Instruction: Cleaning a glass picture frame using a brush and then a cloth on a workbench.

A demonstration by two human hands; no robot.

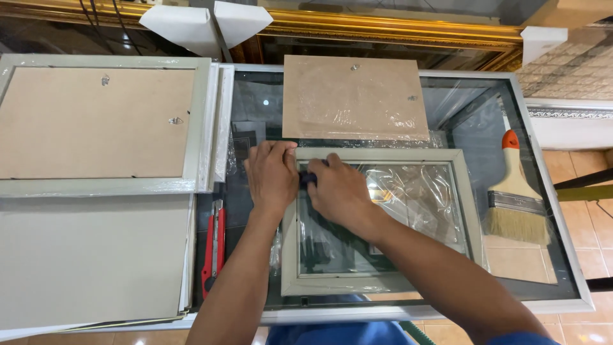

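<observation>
While your left hand (271, 174) lies with its fingers curled together over the top-left corner of the grey picture frame (383, 220), your right hand (338, 190) pinches a small dark object (307, 178) against that same corner. This frame lies flat at the middle of the glass table (565, 268), clear plastic film (415, 198) crumpled inside it. A brown backing board (354, 96) sits just behind, a paintbrush (516, 191) to the right, a red utility knife (214, 246) to the left.
</observation>
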